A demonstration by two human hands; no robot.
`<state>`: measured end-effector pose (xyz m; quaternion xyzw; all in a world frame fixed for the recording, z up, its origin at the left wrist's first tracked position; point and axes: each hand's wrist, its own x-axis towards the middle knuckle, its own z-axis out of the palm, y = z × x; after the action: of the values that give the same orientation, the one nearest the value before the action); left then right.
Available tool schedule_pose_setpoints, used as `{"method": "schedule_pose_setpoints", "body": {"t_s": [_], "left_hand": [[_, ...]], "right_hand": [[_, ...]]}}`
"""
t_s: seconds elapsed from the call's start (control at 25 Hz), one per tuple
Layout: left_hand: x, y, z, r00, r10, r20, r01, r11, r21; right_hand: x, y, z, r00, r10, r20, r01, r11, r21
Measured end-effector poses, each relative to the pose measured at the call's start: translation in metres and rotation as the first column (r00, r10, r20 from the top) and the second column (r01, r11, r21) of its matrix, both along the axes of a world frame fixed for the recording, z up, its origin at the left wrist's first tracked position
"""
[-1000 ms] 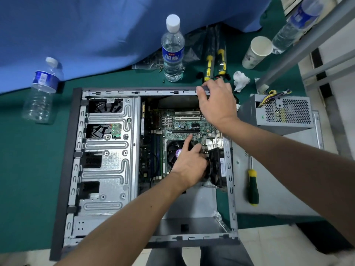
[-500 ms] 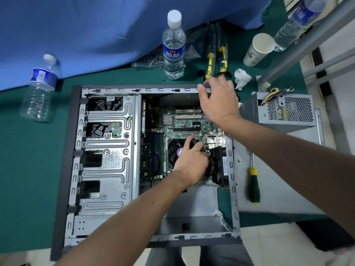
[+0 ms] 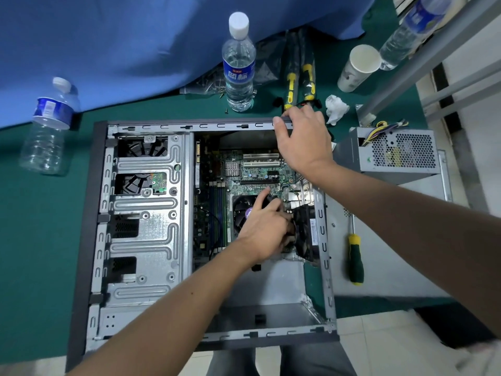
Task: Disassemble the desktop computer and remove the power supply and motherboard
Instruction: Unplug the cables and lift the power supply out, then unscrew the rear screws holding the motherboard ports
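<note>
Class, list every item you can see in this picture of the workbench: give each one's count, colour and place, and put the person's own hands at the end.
computer case: 1, grey metal, lying open mid-table
motherboard: 1, green, inside the case
rear fan: 1, black, at the case's right wall
power supply: 1, grey, outside the case, right
side panel: 1, grey, flat right of the case
screwdriver: 1, green and yellow, on the side panel
water bottles: 3, clear with blue labels, far edge, left and top right
paper cup: 1, white, far right
tissue: 1, white, crumpled, by the cup
blue cloth: 1, far side
left hand: inside the case, by the fan
right hand: grips the case's far rim
</note>
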<state>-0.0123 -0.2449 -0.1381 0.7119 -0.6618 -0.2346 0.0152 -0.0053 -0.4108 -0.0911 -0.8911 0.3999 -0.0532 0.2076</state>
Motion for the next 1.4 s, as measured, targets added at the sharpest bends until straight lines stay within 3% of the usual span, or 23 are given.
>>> {"method": "schedule_pose_setpoints", "body": {"t_s": [0.12,0.24,0.28,0.32,0.36,0.4,0.44,0.52,0.6,0.92,1.04,1.12,1.2,1.28,1.4], "left_hand": [[-0.002,0.017,0.011,0.984,0.022,-0.176,-0.039,0.995,-0.095],[-0.013,0.049,0.029,0.858,0.267,-0.440,-0.356,0.925,-0.132],[-0.017,0.062,0.034,0.720,0.442,-0.535,-0.540,0.841,-0.034],[-0.020,0.073,0.038,0.478,0.624,-0.618,-0.718,0.683,0.134],[-0.021,0.082,0.041,0.154,0.738,-0.657,-0.820,0.466,0.331],[-0.022,0.088,0.043,-0.151,0.762,-0.629,-0.830,0.248,0.500],[-0.021,0.093,0.043,-0.344,0.752,-0.563,-0.794,0.088,0.602],[-0.021,0.095,0.043,-0.489,0.741,-0.461,-0.727,-0.054,0.684],[-0.019,0.089,0.041,-0.536,0.724,-0.435,-0.700,-0.093,0.708],[-0.015,0.082,0.024,-0.344,0.848,-0.404,-0.783,-0.021,0.622],[-0.018,0.087,0.019,-0.205,0.879,-0.431,-0.839,0.069,0.539],[-0.020,0.087,0.021,0.006,0.900,-0.435,-0.889,0.204,0.410],[-0.022,0.088,0.024,0.341,0.866,-0.365,-0.875,0.435,0.213],[-0.024,0.086,0.026,0.657,0.717,-0.233,-0.741,0.671,-0.025],[-0.025,0.075,0.025,0.890,0.455,-0.031,-0.450,0.866,-0.217]], "right_hand": [[0.000,0.001,0.001,1.000,0.002,0.000,-0.002,1.000,0.005],[0.000,0.001,0.002,1.000,-0.001,-0.008,0.001,1.000,0.009],[0.000,0.001,0.003,1.000,0.000,-0.011,0.000,1.000,0.009],[0.000,0.002,0.004,1.000,0.002,-0.013,-0.002,1.000,0.009],[0.001,0.002,0.004,1.000,0.003,-0.015,-0.003,1.000,0.006],[0.001,0.002,0.004,1.000,0.005,-0.016,-0.004,1.000,0.002],[0.001,0.002,0.005,1.000,0.004,-0.018,-0.004,1.000,0.000],[0.001,0.002,0.004,1.000,-0.001,-0.019,0.001,1.000,0.002],[0.001,0.002,0.004,1.000,-0.001,-0.020,0.001,1.000,0.001],[0.002,0.000,0.002,1.000,-0.003,-0.016,0.003,1.000,-0.005],[0.002,-0.001,0.002,1.000,-0.018,0.004,0.017,1.000,0.013],[0.000,-0.002,0.005,0.999,-0.024,0.040,0.022,0.999,0.050],[-0.003,-0.002,0.011,0.993,-0.012,0.118,-0.005,0.990,0.141],[-0.014,0.000,0.020,0.971,-0.005,0.239,-0.046,0.977,0.208],[-0.063,0.013,0.027,0.914,-0.038,0.404,-0.041,0.982,0.187]]}}
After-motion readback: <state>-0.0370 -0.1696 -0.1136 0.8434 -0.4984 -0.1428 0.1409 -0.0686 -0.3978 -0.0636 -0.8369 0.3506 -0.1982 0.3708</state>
